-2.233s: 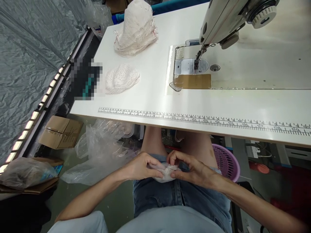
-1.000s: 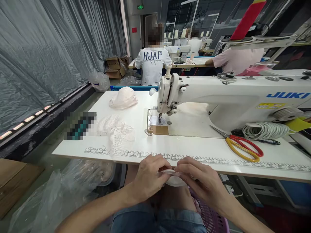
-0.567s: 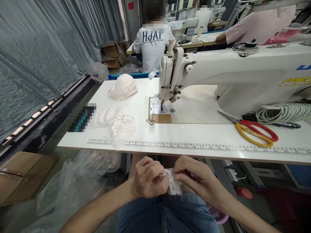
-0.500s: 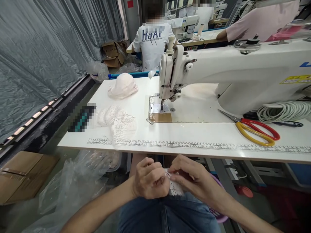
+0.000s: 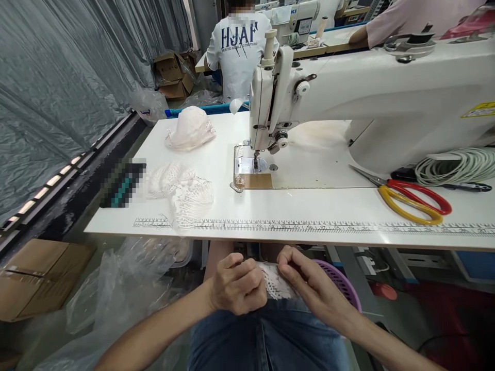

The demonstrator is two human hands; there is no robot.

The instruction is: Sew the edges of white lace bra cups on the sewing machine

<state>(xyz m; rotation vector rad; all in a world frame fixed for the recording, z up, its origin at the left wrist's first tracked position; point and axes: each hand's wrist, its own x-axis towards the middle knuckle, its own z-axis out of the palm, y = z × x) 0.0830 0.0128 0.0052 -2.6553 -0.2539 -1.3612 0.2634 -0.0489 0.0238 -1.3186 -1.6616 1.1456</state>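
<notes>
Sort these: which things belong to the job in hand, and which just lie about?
Belonging:
- white lace piece, between left hand and right hand
- probably: other lace pieces
- possibly: foreground sewing machine, scissors

Apparently lying about:
- lower-left cardboard box
- clear plastic sheeting
- coiled cord

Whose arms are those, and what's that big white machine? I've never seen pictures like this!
They belong to one person, working with bare hands. The camera sits on that person's head, looking forward and down, so you see roughly what they see.

The left hand and right hand hold some white lacy cloth between them, above the lap. The fingers hide exactly how each one grips it.

The big machine is a sewing machine. On its white table lie red-and-yellow scissors, a coil of pale cord, more lacy pieces and a rounded pale cloth piece. Ruler marks run along the front.
</notes>
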